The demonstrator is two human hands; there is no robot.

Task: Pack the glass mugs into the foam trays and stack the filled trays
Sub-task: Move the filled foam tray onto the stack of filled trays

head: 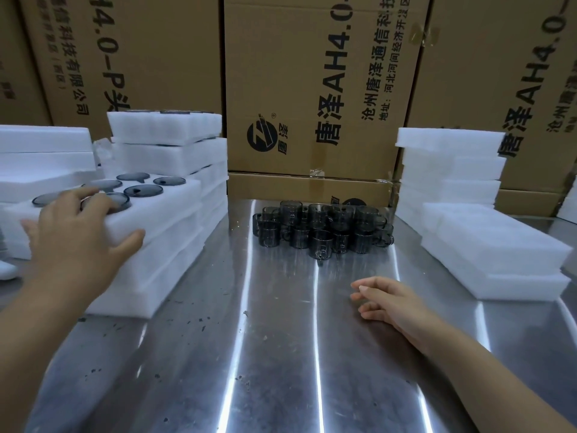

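Foam tray (175,210) tops the left-frame stack. Left hand (78,226) lies flat on it, fingers spread over the seated mugs (143,190); six rims show. Right hand (393,301) is loose and empty at lower right-centre. Loose mugs (321,229) cluster mid-frame, too overlapped to count.

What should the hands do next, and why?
Probably the right hand, free above the table, should fetch an empty foam tray from the right-hand pile. The top tray under the left hand already shows mugs in its pockets, and loose mugs wait behind.
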